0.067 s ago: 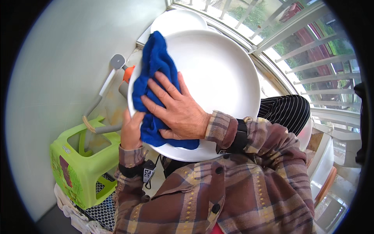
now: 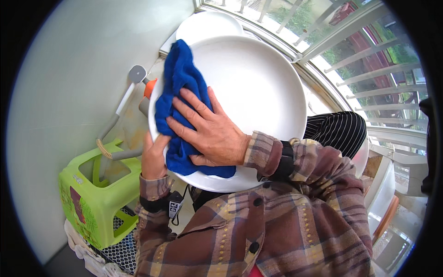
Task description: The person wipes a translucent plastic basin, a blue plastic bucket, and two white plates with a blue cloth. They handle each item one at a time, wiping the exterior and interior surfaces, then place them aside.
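Observation:
A large, round, shallow white basin (image 2: pixel 258 87) tilts in front of me. Along its left side lies a crumpled blue cloth (image 2: pixel 181 69), reaching from beyond the far rim down to the near rim. My right hand (image 2: pixel 210 131) presses flat on this cloth with fingers spread, not wrapped round anything. At the left rim, my left hand (image 2: pixel 154 154) grips the basin's edge beside the cloth's lower part; its fingertips are hidden behind the rim.
A second white round dish (image 2: pixel 210 25) stands behind the basin. To the left are a green plastic stool (image 2: pixel 99 198) and a grey-and-white hose or handle (image 2: pixel 122 104) with an orange part (image 2: pixel 150 87). A barred window (image 2: pixel 369 64) runs along the right. My striped knee (image 2: pixel 339 131) is beside the basin.
The basin's rim and the cloth's upper end have shifted slightly left. Both hands keep nearly the same places and hold.

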{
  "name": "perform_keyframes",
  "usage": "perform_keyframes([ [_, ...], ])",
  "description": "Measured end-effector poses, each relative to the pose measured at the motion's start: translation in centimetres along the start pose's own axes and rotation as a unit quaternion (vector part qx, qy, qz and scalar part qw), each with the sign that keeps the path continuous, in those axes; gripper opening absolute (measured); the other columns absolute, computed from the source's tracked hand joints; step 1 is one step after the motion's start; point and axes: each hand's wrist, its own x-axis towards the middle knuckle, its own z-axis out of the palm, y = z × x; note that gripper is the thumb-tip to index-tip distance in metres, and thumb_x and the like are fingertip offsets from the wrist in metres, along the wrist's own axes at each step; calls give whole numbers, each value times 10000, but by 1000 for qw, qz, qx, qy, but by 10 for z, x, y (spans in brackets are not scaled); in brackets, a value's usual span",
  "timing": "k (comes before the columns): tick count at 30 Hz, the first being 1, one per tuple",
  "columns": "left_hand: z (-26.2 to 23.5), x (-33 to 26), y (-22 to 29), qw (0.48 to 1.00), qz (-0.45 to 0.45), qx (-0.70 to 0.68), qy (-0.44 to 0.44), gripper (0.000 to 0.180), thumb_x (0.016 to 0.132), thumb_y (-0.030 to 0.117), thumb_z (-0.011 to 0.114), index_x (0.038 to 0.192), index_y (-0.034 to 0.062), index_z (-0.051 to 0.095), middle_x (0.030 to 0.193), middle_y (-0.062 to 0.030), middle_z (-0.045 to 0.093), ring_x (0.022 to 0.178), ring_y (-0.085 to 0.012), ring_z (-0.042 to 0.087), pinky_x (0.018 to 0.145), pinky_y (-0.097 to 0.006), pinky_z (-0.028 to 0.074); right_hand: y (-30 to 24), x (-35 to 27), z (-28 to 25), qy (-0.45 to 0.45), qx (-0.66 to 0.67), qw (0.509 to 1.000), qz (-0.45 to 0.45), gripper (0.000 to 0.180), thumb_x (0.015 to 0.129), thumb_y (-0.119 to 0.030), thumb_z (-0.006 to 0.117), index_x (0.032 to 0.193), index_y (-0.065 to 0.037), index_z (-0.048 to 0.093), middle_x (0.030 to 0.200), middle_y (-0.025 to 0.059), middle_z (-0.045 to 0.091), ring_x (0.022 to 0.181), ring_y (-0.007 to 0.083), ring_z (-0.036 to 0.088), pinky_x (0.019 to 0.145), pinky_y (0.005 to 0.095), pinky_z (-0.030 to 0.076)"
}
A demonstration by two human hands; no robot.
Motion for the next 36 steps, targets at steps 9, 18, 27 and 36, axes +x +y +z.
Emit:
perform_keyframes([
  [9, -6, -5, -6, 999, 37, 16, -25, 488, 864, 180, 630, 1239, -83, 464, 1111, -206, 595, 951, -256, 619, 840, -346, 504, 54, -67, -43, 2, -168, 974, 152, 709, 688, -337, 743, 1286, -30, 517, 1370, 244, 429, 1335, 395, 337, 1130, 538, 205],
  [18, 0, -12, -1, 998, 48, 28, 3, 504, 858, 154, 617, 1269, -82, 446, 1137, -207, 585, 982, -280, 616, 862, -361, 503, 21, -131, -60, -69, -8, 978, 196, 542, 582, -139, 778, 1065, -24, 561, 1206, 215, 503, 1196, 387, 450, 1050, 507, 341],
  [27, -9, -4, -5, 997, 61, 17, -31, 440, 870, 126, 602, 1242, -72, 476, 1122, -191, 602, 971, -266, 628, 839, -362, 516, 39, -85, -69, -102, -47, 958, 263, 429, 827, -444, 652, 812, -16, 627, 840, 140, 633, 831, 285, 567, 799, 414, 416],
  [36, -16, -4, -7, 998, 43, 16, -36, 401, 877, 138, 609, 1207, -69, 514, 1087, -160, 617, 941, -233, 623, 825, -326, 499, 40, -62, -123, 151, 498, 850, 78, 149, 906, -146, 629, 1007, -46, 583, 1151, 113, 637, 934, 147, 622, 811, 273, 520],
])
